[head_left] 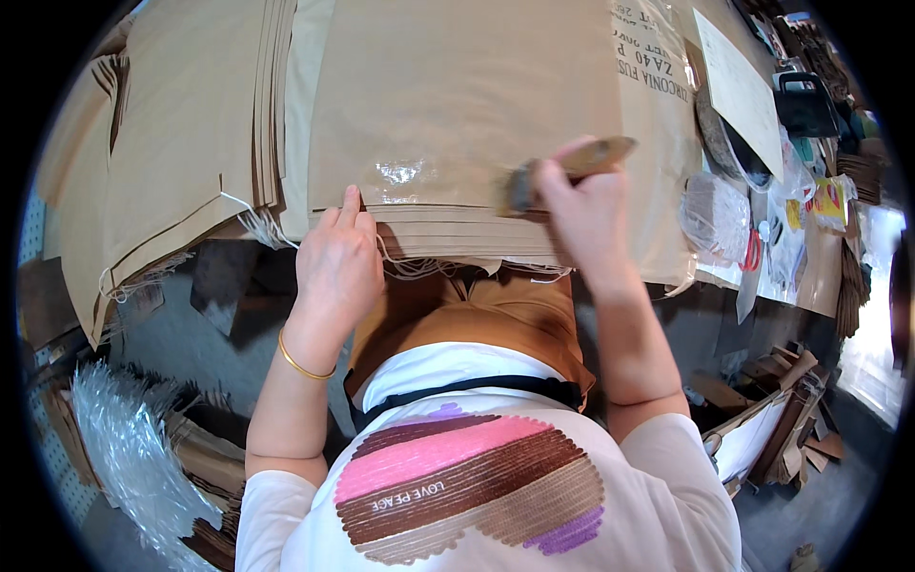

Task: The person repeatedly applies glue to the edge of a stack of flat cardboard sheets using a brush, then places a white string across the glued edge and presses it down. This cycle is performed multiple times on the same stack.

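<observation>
Across the bench in the head view, brown paper sheets (457, 114) lie in layers, their near edges stepped one below another. The left hand (339, 253) rests on that near edge, forefinger stretched out and the other fingers bent; I can't tell whether they pinch anything. Right of it, the right hand (583, 195) grips a wooden-handled brush (599, 157), blurred, bristles pointing left over the near part of the paper. A wet, shiny patch (400, 172) sits between. A taller brown stack (181, 105) lies left, red-handled scissors (753, 250) well to the right, near a plastic-wrapped bundle (715, 214).
</observation>
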`<state>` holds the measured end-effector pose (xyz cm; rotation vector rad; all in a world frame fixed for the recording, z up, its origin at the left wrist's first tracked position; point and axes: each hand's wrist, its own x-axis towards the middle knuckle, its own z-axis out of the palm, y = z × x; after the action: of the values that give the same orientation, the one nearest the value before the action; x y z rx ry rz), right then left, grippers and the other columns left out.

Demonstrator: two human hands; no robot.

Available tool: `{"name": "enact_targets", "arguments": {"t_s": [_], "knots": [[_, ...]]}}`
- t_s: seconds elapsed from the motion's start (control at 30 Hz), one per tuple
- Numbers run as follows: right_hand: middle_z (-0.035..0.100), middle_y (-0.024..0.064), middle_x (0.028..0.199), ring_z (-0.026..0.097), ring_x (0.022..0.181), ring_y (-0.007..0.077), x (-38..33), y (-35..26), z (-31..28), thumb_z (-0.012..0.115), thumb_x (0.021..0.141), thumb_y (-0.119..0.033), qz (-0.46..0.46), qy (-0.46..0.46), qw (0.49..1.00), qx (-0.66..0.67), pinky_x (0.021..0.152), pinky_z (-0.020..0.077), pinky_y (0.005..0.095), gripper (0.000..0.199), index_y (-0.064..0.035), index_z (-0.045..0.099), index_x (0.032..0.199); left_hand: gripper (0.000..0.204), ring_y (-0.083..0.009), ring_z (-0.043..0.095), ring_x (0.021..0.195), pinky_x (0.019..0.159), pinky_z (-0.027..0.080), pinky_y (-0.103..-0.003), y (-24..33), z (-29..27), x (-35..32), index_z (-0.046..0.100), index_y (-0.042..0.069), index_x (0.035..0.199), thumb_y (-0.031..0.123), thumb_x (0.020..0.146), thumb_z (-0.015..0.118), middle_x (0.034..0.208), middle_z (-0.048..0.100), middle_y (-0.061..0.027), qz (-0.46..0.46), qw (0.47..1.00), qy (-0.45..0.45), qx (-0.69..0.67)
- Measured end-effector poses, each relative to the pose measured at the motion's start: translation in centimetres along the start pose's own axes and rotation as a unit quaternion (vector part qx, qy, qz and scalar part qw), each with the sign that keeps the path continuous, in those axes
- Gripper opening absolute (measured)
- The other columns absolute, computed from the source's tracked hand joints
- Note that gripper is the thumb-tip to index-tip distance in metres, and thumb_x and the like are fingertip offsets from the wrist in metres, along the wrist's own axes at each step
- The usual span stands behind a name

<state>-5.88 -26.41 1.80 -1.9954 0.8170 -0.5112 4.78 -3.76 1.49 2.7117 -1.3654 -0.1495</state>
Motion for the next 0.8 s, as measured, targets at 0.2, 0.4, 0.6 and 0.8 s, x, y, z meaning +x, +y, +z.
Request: {"name": "enact_targets", "arguments": {"t_s": [0.2, 0.4, 0.6, 0.8], "knots": [[0.059, 0.02, 0.06, 0.061, 0.054, 0.0297, 1.2, 0.6, -3.9, 0.063, 0.076, -0.017, -0.02, 0.016, 0.979, -0.2, 0.053, 0.0466, 0.0361, 0.023, 0.0047, 0.059, 0.071, 0.009, -0.0294, 0.058, 0.088, 0.077, 0.051, -0.036, 0.0, 0.0, 0.1, 0.057, -0.003, 0.081, 0.001, 0.073, 0.059, 0.123, 0.055, -0.0239, -0.005, 1.0, -0.011, 0.0], [0.063, 0.0052, 0.082, 0.048, 0.057, 0.0042, 0.4, 2.0, -13.0, 0.059, 0.088, -0.008, -0.003, 0.056, 0.88, 0.471, 0.046, 0.0347, 0.016, 0.009, -0.0017, 0.061, 0.095, 0.005, -0.0341, 0.055, 0.092, 0.082, 0.048, -0.04, -0.1, -0.4, 0.1, 0.053, -0.003, 0.076, -0.002, 0.075, 0.057, 0.124, 0.054, -0.024, 0.013, 1.0, 0.009, -0.023], [0.064, 0.0084, 0.091, 0.061, 0.079, 0.0241, -1.0, 12.2, -24.0, 0.063, 0.082, -0.001, -0.105, 0.193, 0.873, -0.434, 0.074, 0.0492, 0.031, 0.026, -0.0056, 0.067, 0.107, 0.005, -0.035, 0.054, 0.103, 0.089, 0.044, -0.04, 0.0, -1.0, -0.4, 0.05, -0.003, 0.075, -0.003, 0.075, 0.055, 0.119, 0.057, -0.022, 0.058, 0.988, 0.051, -0.137], [0.062, 0.0141, 0.107, 0.06, 0.098, 0.03, -4.4, 8.3, -17.1, 0.052, 0.075, 0.01, -0.142, 0.096, 0.934, -0.315, 0.083, 0.0492, 0.0346, 0.04, -0.0033, 0.062, 0.112, 0.004, -0.0142, 0.056, 0.065, 0.057, 0.043, -0.025, 0.5, -6.0, -4.5, 0.052, 0.0, 0.076, 0.002, 0.077, 0.055, 0.084, 0.065, -0.0152, -0.113, 0.633, -0.153, -0.751]]}}
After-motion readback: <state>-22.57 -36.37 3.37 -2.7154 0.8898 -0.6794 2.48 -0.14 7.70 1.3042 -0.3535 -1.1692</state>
